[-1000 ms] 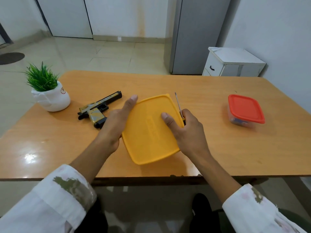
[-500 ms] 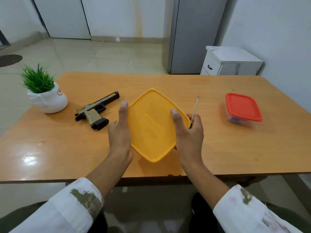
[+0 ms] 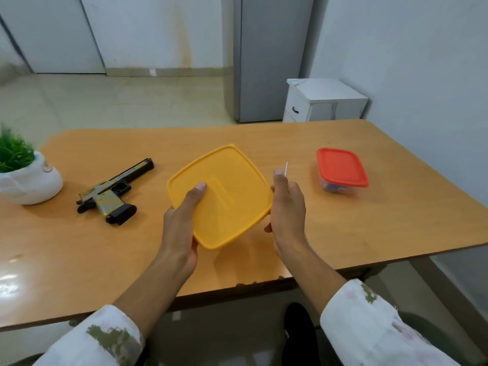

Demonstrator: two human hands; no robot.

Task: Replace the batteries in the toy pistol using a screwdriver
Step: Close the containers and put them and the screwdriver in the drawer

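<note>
No text, number or brand can be read anywhere. The white pot (image 3: 31, 182), which stands left of the toy pistol (image 3: 113, 192), carries a small round reddish mark, too blurred to read. The yellow lid (image 3: 224, 196), right of the pistol, shows a raised rectangular panel, but no letters are legible.

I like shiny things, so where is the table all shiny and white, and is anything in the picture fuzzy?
In the head view, the table has a bright white glare patch at its near left corner, likely light reflecting off the glossy top; the potted plant at the left edge looks soft and smeared, and the room's straight lines bend slightly from the wide-angle lens.
</note>
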